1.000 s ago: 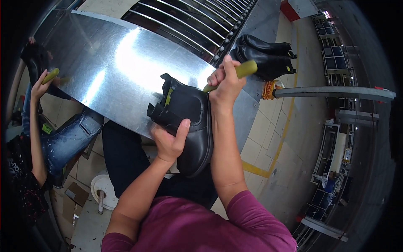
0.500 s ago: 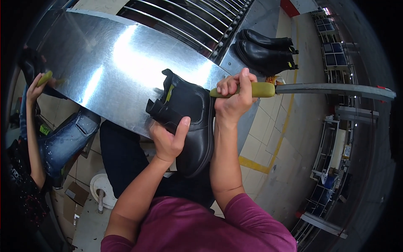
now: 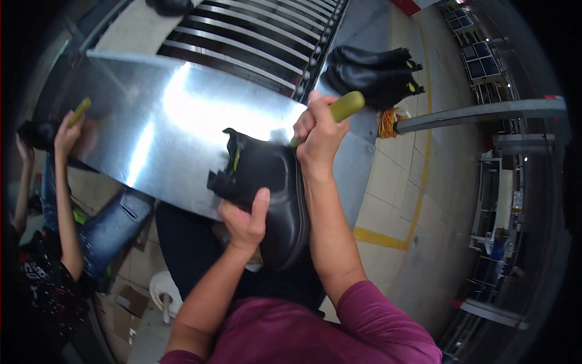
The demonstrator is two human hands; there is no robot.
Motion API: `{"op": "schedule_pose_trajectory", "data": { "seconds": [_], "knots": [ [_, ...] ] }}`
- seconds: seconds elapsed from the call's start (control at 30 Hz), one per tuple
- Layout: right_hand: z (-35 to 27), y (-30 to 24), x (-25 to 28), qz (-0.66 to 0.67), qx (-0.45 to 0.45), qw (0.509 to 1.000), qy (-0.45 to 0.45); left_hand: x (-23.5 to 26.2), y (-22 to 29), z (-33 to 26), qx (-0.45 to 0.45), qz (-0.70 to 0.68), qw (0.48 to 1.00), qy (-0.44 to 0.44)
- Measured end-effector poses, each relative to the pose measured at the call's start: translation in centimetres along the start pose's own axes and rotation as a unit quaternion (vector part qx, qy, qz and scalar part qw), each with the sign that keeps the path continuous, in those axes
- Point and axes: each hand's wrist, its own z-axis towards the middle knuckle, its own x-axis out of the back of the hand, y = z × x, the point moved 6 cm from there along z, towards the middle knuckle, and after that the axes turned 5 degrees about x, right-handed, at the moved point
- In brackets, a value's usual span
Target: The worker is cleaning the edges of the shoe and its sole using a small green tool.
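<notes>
A black ankle boot (image 3: pixel 273 194) lies on its side at the near edge of a shiny metal table (image 3: pixel 157 127). My left hand (image 3: pixel 245 221) grips the boot near its heel and ankle, thumb up against the leather. My right hand (image 3: pixel 318 136) is shut on a tool with a yellow-green handle (image 3: pixel 342 108), held against the boot's upper edge; the tool's working end is hidden behind the boot and my fingers.
A pair of black boots (image 3: pixel 376 76) lies beyond the table at the upper right, beside a roller conveyor (image 3: pixel 260 36). A seated person (image 3: pixel 66 212) at the left holds a similar green-handled tool (image 3: pixel 79 112). A grey metal bar (image 3: pixel 479 115) runs at the right.
My right hand has drawn the green-handled tool along the boot's upper edge, its handle swinging from upward to level and back to tilted up. My left hand keeps its grip on the boot.
</notes>
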Motion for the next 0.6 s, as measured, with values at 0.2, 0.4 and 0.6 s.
{"op": "schedule_pose_trajectory", "data": {
  "seconds": [0.2, 0.4, 0.6],
  "knots": [
    [0.7, 2.7, -0.2, -0.055, -0.083, 0.988, -0.121, -0.2, -0.3, -0.7, -0.059, -0.008, 0.997, 0.042],
    [-1.4, 1.9, -0.5, -0.032, -0.106, 0.972, -0.206, 0.0, 0.0, -1.2, -0.079, 0.008, 0.995, 0.064],
    [-4.7, -2.5, 0.5, -0.088, 0.118, 0.922, -0.358, 0.0, -0.3, -0.5, -0.101, -0.024, 0.99, 0.094]
  ]
}}
